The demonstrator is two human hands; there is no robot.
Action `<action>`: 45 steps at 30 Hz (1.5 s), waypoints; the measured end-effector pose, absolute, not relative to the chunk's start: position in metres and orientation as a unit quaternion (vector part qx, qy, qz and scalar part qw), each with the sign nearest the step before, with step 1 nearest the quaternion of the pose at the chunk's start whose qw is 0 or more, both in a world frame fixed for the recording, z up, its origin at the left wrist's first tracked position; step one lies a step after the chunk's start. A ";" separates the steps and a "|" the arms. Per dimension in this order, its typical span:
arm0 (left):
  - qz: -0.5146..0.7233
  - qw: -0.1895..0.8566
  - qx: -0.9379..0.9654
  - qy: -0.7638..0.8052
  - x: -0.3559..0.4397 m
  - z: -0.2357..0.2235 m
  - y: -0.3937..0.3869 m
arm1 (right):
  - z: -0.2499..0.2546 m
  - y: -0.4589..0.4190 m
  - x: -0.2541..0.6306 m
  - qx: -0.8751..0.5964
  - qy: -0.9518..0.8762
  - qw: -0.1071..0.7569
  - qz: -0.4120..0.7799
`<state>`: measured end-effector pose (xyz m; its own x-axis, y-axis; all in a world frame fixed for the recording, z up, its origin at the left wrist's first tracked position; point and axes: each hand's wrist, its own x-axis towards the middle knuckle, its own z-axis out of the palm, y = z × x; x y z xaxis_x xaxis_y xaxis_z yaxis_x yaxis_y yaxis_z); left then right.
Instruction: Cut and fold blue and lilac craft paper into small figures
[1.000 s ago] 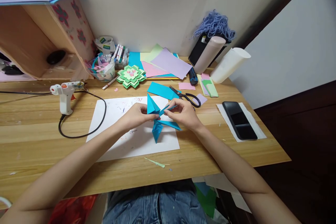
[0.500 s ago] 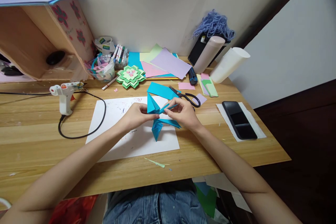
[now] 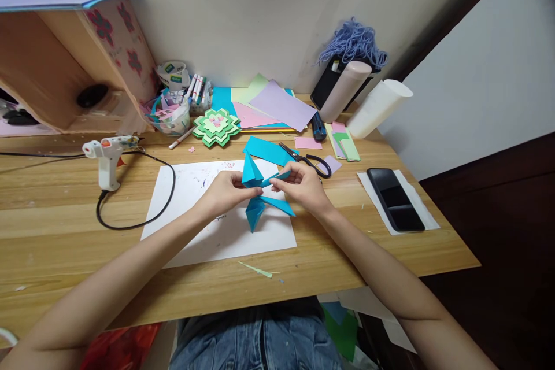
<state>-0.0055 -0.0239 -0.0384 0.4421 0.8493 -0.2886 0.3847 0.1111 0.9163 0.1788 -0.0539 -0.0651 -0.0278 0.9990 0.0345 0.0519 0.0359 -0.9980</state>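
My fingertips cover the middle of the folded blue paper (image 3: pixel 252 172), so I can't make out the creases there. I have it pinched in both hands over the white sheet (image 3: pixel 186 245), my left hand (image 3: pixel 222 191) at its middle, my right hand (image 3: pixel 304 185) closed on a narrow fold, its points sticking out between them. Past the sheet's far side lie the scissors (image 3: pixel 300 156), close to my right hand. Left of the sheet is the glue gun (image 3: pixel 108 161); between its near side and the front edge, the tabletop (image 3: pixel 191 295) shows bare wood.

No legible text — roll label (image 3: pixel 176 78), blurred
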 end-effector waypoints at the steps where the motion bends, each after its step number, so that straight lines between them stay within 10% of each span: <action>1: 0.210 0.568 0.632 0.483 -0.006 -0.040 -0.024 | -0.064 -0.054 0.179 -0.498 -0.530 0.487 0.483; 45: 0.200 0.643 0.577 0.462 -0.006 -0.042 -0.017 | -0.054 -0.051 0.185 -0.438 -0.467 0.408 0.651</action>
<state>-0.0062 -0.0172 -0.0423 0.4928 0.7911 -0.3624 0.2758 0.2529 0.9273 0.1855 -0.0512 -0.0540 -0.2838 0.9400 -0.1894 -0.1231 -0.2316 -0.9650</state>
